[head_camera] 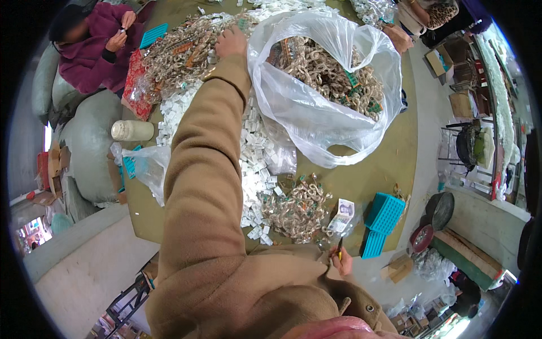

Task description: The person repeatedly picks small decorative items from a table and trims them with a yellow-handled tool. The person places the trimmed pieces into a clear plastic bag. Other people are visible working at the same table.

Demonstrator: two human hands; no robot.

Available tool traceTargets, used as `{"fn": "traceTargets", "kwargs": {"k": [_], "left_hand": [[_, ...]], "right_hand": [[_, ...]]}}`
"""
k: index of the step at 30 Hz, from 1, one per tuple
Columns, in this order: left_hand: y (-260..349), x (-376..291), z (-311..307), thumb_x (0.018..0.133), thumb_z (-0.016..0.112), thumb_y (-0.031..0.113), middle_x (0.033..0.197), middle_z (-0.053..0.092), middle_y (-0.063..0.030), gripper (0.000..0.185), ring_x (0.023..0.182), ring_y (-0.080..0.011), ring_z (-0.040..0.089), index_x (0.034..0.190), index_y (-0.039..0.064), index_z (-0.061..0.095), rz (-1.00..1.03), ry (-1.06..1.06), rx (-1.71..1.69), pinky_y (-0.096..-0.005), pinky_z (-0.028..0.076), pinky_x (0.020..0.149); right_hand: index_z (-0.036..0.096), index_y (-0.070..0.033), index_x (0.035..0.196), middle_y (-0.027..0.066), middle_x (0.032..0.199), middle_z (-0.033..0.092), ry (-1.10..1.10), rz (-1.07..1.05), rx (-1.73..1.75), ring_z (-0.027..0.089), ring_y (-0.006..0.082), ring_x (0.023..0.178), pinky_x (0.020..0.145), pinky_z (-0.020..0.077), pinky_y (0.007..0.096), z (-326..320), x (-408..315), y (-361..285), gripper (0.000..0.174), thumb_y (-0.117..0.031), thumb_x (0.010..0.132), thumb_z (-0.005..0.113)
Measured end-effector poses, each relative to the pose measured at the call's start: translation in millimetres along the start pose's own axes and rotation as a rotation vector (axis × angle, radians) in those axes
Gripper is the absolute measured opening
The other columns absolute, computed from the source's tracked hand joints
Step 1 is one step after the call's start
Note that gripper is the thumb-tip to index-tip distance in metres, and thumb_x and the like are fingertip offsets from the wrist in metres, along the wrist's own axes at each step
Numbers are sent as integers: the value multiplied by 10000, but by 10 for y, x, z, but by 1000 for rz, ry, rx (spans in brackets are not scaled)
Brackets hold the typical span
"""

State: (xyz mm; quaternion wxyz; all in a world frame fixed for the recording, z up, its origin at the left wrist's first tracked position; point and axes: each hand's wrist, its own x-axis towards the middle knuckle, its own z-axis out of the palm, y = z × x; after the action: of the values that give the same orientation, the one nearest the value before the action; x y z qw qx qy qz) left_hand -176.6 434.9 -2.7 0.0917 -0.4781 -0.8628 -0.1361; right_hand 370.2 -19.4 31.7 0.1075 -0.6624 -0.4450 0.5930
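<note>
My left hand reaches far across the table, onto a large heap of clear ring-like plastic pieces mixed with orange and green bits; its fingertips are partly hidden among them. Low at the right, near the table's edge, my right hand is closed on a small dark-tipped tool with a yellow handle, of a kind I cannot tell. Beyond that hand lie a banknote and a smaller pile of ring-like pieces. Small white plastic pieces spread down the middle, partly beneath my left sleeve.
A clear plastic bag full of ring-like pieces stands right of my left arm. Turquoise trays sit at the right edge. A whitish jar lies at the left edge, above a thin plastic bag. Other people work at the far left and far right.
</note>
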Motion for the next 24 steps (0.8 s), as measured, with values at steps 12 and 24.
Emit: {"fn": "traceTargets", "kwargs": {"k": [12, 24], "left_hand": [[-381, -236, -1291, 775, 715, 155, 853, 673, -81, 274, 764, -192, 645, 993, 30, 607, 172, 324, -797, -323, 514, 701], [-657, -2470, -1865, 802, 731, 212, 1063, 576, -94, 464, 899, -177, 592, 1197, 34, 566, 486, -987, -1038, -322, 518, 788]], "right_hand": [[598, -25, 1022, 171, 816, 642, 40, -298, -321, 658, 328, 751, 674, 511, 380, 19, 279, -765, 198, -83, 838, 557], [428, -182, 1408, 161, 896, 658, 334, -670, -730, 669, 333, 826, 712, 512, 382, 61, 1552, -3340, 602, -244, 851, 647]]}}
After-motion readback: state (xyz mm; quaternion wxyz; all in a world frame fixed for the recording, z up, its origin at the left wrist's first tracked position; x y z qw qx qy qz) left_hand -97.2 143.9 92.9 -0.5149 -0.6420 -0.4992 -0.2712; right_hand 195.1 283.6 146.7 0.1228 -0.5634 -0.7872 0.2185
